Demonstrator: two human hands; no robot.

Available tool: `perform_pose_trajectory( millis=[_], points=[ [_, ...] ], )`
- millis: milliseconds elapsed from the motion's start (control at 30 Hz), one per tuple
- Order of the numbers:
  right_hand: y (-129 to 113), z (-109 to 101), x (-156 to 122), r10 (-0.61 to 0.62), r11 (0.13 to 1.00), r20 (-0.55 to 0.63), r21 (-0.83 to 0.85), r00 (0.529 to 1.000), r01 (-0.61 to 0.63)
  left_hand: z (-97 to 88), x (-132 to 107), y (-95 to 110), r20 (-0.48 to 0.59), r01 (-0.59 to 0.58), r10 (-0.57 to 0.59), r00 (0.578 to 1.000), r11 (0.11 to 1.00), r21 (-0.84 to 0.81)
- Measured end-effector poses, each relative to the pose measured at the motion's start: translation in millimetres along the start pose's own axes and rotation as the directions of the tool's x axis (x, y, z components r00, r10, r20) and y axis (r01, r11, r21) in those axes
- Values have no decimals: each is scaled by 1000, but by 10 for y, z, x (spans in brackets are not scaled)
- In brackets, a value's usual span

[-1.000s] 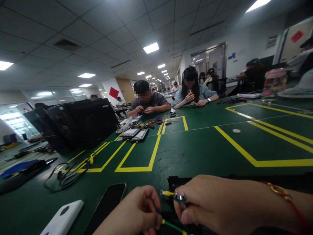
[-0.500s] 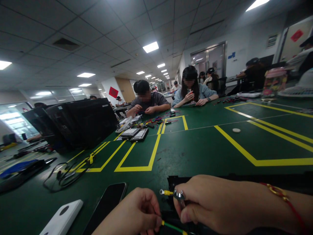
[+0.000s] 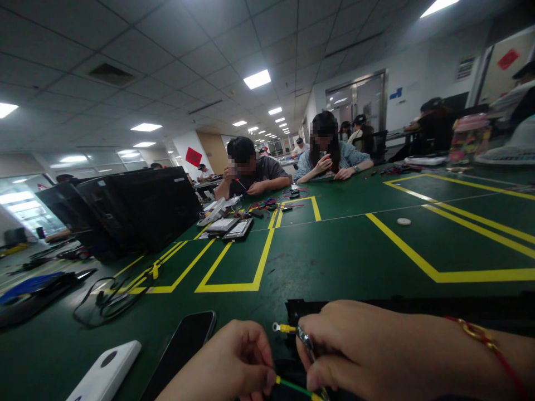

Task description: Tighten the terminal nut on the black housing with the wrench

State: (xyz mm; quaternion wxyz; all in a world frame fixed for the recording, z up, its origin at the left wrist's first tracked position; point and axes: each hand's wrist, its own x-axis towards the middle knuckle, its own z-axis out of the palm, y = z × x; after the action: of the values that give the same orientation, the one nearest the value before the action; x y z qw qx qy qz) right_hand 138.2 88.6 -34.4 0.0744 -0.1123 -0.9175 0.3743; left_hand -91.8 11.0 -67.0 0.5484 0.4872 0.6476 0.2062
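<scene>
My left hand point(image 3: 234, 356), at the bottom centre of the head view, is closed in a pinch on a green-and-yellow wire point(image 3: 292, 385). My right hand point(image 3: 363, 340) grips a small silver open-end wrench point(image 3: 305, 337) between thumb and fingers, its head showing beside the index finger. A ring terminal with a yellow sleeve point(image 3: 286, 328) pokes out just left of the wrench head; whether the hand touches it I cannot tell. Both hands are above a black panel or case point(image 3: 463, 307), mostly hidden by them.
A black phone point(image 3: 188, 340) and a white power-bank-like block point(image 3: 108, 370) lie left of my hands. Beyond are a black cable point(image 3: 121, 301), hard drives point(image 3: 238, 230), a round white piece point(image 3: 403, 221) and black computer cases point(image 3: 142, 211). Two people work across the green table point(image 3: 326, 256).
The wrench in my right hand has turned, its head now seen more edge-on. My left hand has barely moved. Across the table, one person's hand has risen with a thin tool.
</scene>
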Motion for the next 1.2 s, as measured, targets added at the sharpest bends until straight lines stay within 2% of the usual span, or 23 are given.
perform_pose_trajectory(
  millis=[200,300,467,567,633,733,833,1000,1200],
  points=[
    [23,34,-1,-16,997,-29,70,999,18,0,18,-10,-4,-9,9,1000,1000,8],
    [34,7,3,-26,982,-49,186,998,35,-21,44,-53,-1,-12,12,1000,1000,10],
    [111,-93,42,3,891,-153,448,988,67,-3,14,-22,12,-3,3,1000,1000,6],
    [208,-138,76,49,849,-244,520,969,88,26,-1,22,-4,24,-23,1000,999,22],
    [271,-155,94,71,829,-264,552,962,90,45,18,27,-31,41,-40,999,999,32],
    [315,-181,102,67,804,-226,589,972,82,77,68,-4,-63,60,-57,996,997,50],
    [276,-229,75,20,799,-137,598,990,66,114,87,-45,-76,72,-66,995,995,75],
    [118,-299,-8,-40,849,-6,528,999,37,144,58,-63,-109,74,-62,992,991,109],
    [52,-259,-33,-28,887,110,460,994,-26,136,63,-32,-134,86,-66,989,986,143]
  ],
)
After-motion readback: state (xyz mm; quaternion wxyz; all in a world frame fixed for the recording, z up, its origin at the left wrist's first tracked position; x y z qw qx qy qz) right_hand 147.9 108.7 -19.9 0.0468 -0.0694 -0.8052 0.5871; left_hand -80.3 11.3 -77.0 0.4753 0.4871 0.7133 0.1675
